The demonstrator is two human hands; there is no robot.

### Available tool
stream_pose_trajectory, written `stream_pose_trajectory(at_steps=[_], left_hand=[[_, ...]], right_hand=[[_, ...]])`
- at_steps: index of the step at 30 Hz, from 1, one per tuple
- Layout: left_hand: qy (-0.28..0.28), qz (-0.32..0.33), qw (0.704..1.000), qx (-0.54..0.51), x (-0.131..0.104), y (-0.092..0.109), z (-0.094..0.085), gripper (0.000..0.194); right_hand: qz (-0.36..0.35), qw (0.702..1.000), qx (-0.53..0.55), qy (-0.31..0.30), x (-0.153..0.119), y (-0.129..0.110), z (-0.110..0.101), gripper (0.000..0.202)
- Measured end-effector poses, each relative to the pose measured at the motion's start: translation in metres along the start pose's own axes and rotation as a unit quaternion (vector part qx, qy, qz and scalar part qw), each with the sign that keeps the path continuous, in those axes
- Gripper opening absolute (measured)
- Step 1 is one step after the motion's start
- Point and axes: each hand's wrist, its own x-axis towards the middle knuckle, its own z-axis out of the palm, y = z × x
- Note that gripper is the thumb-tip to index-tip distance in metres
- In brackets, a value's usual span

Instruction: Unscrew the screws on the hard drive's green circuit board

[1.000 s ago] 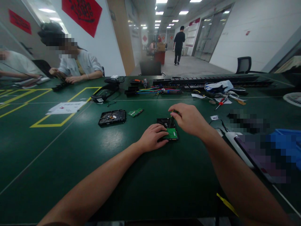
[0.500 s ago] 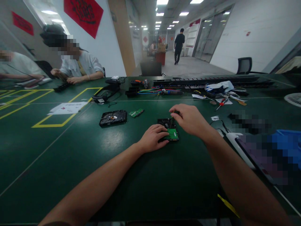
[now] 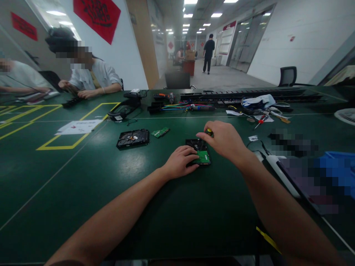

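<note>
A hard drive (image 3: 204, 158) lies on the green table, its green circuit board facing up. My left hand (image 3: 181, 162) holds it from the left, with fingers across the board and the thumb along the near edge. Above the drive's far right corner, my right hand (image 3: 223, 138) is closed around a screwdriver (image 3: 209, 131). Only the yellow end of its handle shows clearly; the fingers hide the shaft and tip. Left of my hands sit a second hard drive (image 3: 133, 138) and a loose green circuit board (image 3: 161, 132).
Along the far edge lie a cordless drill (image 3: 168, 97), coloured cables (image 3: 174, 107) and long black strips (image 3: 238, 95). A red screwdriver (image 3: 260, 121) is at the right, beyond a white device (image 3: 280, 173). Papers (image 3: 79, 126) lie left. A co-worker (image 3: 93, 75) sits at far left.
My right hand's fingers have shifted and turned on the screwdriver, so its yellow handle end now shows. My left hand and the drive have stayed put. A distant person has moved slightly.
</note>
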Motion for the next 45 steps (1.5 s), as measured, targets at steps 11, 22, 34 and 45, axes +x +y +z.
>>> stream_pose_trajectory(at_steps=[11, 22, 34, 45], left_hand=[[-0.003, -0.003, 1.0, -0.003, -0.0001, -0.0008, 0.0007, 0.034], [0.004, -0.001, 1.0, -0.005, 0.0002, 0.0004, 0.0003, 0.033], [0.003, 0.002, 1.0, -0.004, 0.0, -0.0007, 0.0007, 0.034], [0.008, 0.007, 1.0, -0.002, 0.0004, -0.0003, 0.0009, 0.034]], right_hand=[[-0.054, 0.996, 0.074, -0.021, 0.0002, 0.0043, -0.0015, 0.018], [-0.055, 0.994, 0.08, -0.041, -0.0001, 0.0042, 0.0008, 0.029], [-0.014, 0.993, 0.117, -0.015, -0.0002, 0.0024, 0.0037, 0.02], [-0.062, 0.991, 0.116, 0.017, 0.0024, 0.0055, 0.0045, 0.019]])
